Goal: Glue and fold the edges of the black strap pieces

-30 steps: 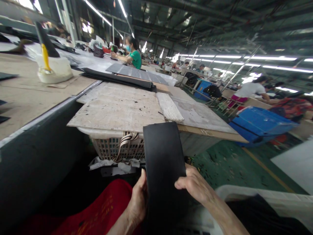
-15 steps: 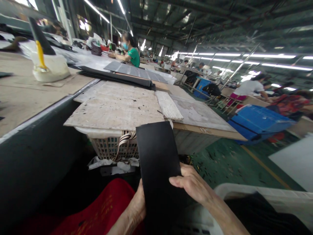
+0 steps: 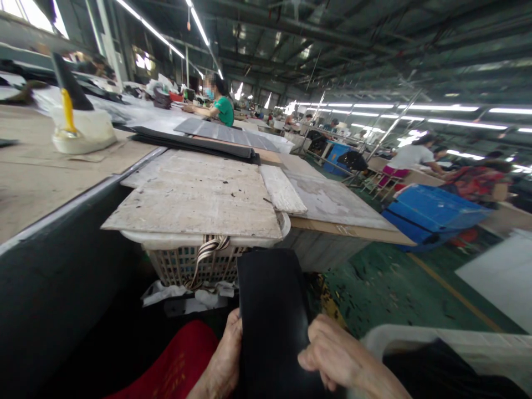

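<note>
A smooth black rectangular panel, apparently leather-like sheet material, stands upright and slightly tilted in front of me, low in the view. My left hand grips its left edge, with the fingers hidden behind it. At the lower right edge is my right hand, its fingers curled and the thumb side against the panel. The panel's lower end runs out of view.
Ahead lies a worn pale board on a white plastic basket. A glue tub with a yellow-handled brush stands on the left table. Black sheets lie beyond the board. At lower right is a white bin with dark material.
The panel and both hands have moved lower in the view. My right hand's fingers have curled in further and it sits lower along the panel's right edge.
</note>
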The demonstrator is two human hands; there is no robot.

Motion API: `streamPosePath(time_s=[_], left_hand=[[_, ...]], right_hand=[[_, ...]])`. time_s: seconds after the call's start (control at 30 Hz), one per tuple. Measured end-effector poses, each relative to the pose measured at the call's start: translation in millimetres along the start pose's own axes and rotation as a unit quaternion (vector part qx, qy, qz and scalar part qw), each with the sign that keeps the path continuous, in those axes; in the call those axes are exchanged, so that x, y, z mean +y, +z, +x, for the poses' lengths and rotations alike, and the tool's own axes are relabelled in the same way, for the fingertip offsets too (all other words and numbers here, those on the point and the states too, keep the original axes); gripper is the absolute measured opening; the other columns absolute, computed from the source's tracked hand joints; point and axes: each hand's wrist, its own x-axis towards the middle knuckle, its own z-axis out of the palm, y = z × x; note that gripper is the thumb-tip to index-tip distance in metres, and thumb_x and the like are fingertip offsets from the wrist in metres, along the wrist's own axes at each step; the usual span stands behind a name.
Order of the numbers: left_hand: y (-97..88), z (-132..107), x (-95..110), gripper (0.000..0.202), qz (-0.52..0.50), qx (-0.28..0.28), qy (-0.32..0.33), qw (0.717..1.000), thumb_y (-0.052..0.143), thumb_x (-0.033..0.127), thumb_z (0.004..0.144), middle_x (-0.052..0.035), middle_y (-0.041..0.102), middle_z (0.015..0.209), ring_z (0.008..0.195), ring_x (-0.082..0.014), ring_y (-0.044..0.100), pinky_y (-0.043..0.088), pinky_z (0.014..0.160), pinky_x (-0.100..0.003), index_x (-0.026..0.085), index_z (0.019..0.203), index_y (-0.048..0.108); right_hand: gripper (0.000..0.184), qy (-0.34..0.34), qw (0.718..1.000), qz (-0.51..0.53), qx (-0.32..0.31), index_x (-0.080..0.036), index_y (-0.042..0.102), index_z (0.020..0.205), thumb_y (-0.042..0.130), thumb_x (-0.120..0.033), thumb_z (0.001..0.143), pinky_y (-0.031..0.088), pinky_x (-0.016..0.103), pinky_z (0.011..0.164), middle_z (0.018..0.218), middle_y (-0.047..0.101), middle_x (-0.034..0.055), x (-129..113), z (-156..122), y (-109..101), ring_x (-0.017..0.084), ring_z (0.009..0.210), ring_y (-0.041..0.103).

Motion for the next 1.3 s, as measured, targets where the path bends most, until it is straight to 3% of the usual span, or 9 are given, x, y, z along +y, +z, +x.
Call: streamPosePath(time_s=[0.27, 0.43, 0.63, 0.87, 1.0, 1.1, 1.2, 1.23, 1.3], left_hand=[[9.7, -3.9, 7.2, 0.039, -0.022, -0.017, -0.007, 1.0, 0.072, 0.049, 0.061, -0.0016, 0.066, 0.081, 0.089, -0.0242, 0.059, 0.045, 0.086, -0.036, 0.018, 0.084, 0.064], [11.9, -8.9, 8.7, 0.054, -0.091, -0.069, 0.001, 0.993, 0.066, 0.063, 0.057, -0.0084, 0.067, 0.092, 0.104, -0.0334, 0.054, 0.042, 0.092, -0.041, 0.018, 0.087, 0.068], [10.9, -21.3, 3.7, 0.041, -0.069, -0.104, 0.037, 0.991, 0.07, 0.032, 0.055, -0.0073, 0.067, 0.092, 0.099, -0.0335, 0.057, 0.043, 0.088, -0.044, 0.016, 0.093, 0.066], [29.4, -29.8, 17.0, 0.052, 0.044, 0.046, 0.035, 0.997, 0.069, 0.025, 0.053, -0.0073, 0.066, 0.089, 0.09, -0.0291, 0.059, 0.046, 0.077, -0.04, 0.012, 0.102, 0.054], [24.8, -26.6, 17.1, 0.06, 0.033, 0.045, 0.036, 0.998, 0.069, 0.026, 0.052, -0.0058, 0.066, 0.09, 0.09, -0.0293, 0.059, 0.046, 0.075, -0.039, 0.014, 0.108, 0.05], [21.1, -26.2, 11.7, 0.056, 0.048, 0.012, 0.045, 0.998, 0.069, 0.026, 0.05, -0.0071, 0.065, 0.093, 0.095, -0.0316, 0.057, 0.046, 0.076, -0.04, 0.014, 0.102, 0.053], [19.9, -27.0, 6.4, 0.053, 0.089, -0.005, 0.024, 0.996, 0.07, 0.027, 0.048, -0.007, 0.065, 0.091, 0.093, -0.0318, 0.057, 0.046, 0.073, -0.04, 0.014, 0.097, 0.054], [20.1, -27.3, 5.3, 0.052, 0.096, -0.003, 0.016, 0.995, 0.07, 0.027, 0.048, -0.0064, 0.065, 0.089, 0.09, -0.0308, 0.058, 0.046, 0.072, -0.039, 0.014, 0.097, 0.054], [20.9, -27.8, 4.3, 0.051, 0.101, 0.015, 0.013, 0.995, 0.07, 0.026, 0.049, -0.0051, 0.064, 0.086, 0.086, -0.028, 0.058, 0.046, 0.071, -0.037, 0.014, 0.095, 0.053]], right_hand=[[0.04, 0.004, 1.0, 0.013, 0.002, -0.02, 0.034, 0.026, 0.039, -0.019, 0.066, 0.029, 0.02, 0.042, 0.032, 0.038, -0.0021, -18.0, -1.6, 0.6, 0.008, 0.035, 0.04], [0.041, 0.01, 1.0, 0.011, 0.008, -0.019, 0.037, 0.025, 0.04, -0.012, 0.065, 0.033, 0.019, 0.046, 0.029, 0.038, -0.0035, -26.8, -2.4, -1.9, 0.008, 0.034, 0.041], [0.04, 0.053, 0.999, 0.006, -0.006, -0.018, 0.042, 0.025, 0.04, -0.007, 0.064, 0.031, 0.019, 0.041, 0.029, 0.041, -0.003, -9.3, 10.7, 0.1, 0.008, 0.031, 0.041], [0.033, 0.082, 0.996, -0.003, 0.019, -0.018, 0.042, 0.033, 0.049, -0.017, 0.066, 0.032, 0.018, 0.04, 0.033, 0.046, -0.0023, -2.4, 10.0, 1.3, 0.009, 0.034, 0.045], [0.029, 0.094, 0.982, -0.03, 0.158, -0.017, 0.05, 0.05, 0.064, -0.04, 0.062, 0.033, 0.021, 0.042, 0.047, 0.057, 0.0013, -4.9, 7.7, -15.0, 0.013, 0.046, 0.052], [0.043, 0.013, 0.97, 0.038, 0.239, -0.015, 0.061, 0.081, 0.071, -0.047, 0.054, 0.043, 0.026, 0.059, 0.076, 0.066, 0.0053, -10.1, 7.8, -26.8, 0.02, 0.071, 0.06], [0.056, -0.053, 0.951, 0.105, 0.284, -0.017, 0.058, 0.102, 0.071, -0.045, 0.056, 0.047, 0.032, 0.069, 0.091, 0.066, 0.0065, -15.5, 6.4, -26.2, 0.023, 0.082, 0.06], [0.053, -0.071, 0.93, 0.087, 0.351, -0.017, 0.058, 0.101, 0.071, -0.045, 0.057, 0.047, 0.033, 0.071, 0.094, 0.064, 0.0074, -17.0, 5.3, -23.5, 0.023, 0.084, 0.06], [0.044, -0.126, 0.843, 0.003, 0.524, -0.017, 0.058, 0.093, 0.069, -0.045, 0.061, 0.047, 0.035, 0.073, 0.098, 0.061, 0.0089, -19.0, 2.9, -16.4, 0.023, 0.085, 0.058]])
